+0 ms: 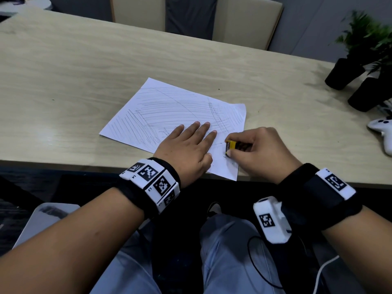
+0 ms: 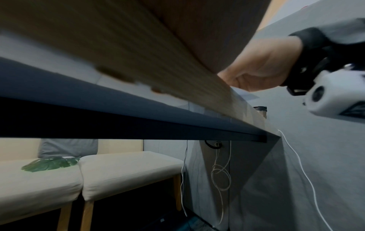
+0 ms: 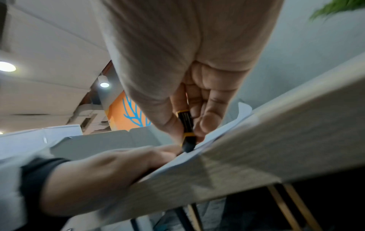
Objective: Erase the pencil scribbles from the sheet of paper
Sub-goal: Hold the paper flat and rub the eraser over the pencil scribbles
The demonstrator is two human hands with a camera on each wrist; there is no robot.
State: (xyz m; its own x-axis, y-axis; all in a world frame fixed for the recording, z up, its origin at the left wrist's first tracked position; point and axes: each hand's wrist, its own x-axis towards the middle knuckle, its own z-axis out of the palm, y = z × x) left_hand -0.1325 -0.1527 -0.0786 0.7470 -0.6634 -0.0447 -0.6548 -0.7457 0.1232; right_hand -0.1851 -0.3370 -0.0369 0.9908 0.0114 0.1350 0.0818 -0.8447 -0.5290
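The bench [image 1: 63, 71] carries the sheet of paper [image 1: 169, 107] at frame centre, scribbles mostly intact. The left hand [image 1: 186, 145] lies flat, fingers straight, pinning it against sliding. The right hand [image 1: 261, 151] pinches the eraser [image 1: 230, 145] onto the sheet's lower-right corner.

Wooden table [image 1: 84, 66], two potted plants in black pots [image 1: 344, 74] at its right end, white game controller [image 1: 381, 132] near them, cushioned bench [image 2: 122, 170] with a green leaf [image 2: 51, 163], hanging cables [image 2: 221, 171], ceiling lights [image 3: 6, 66]
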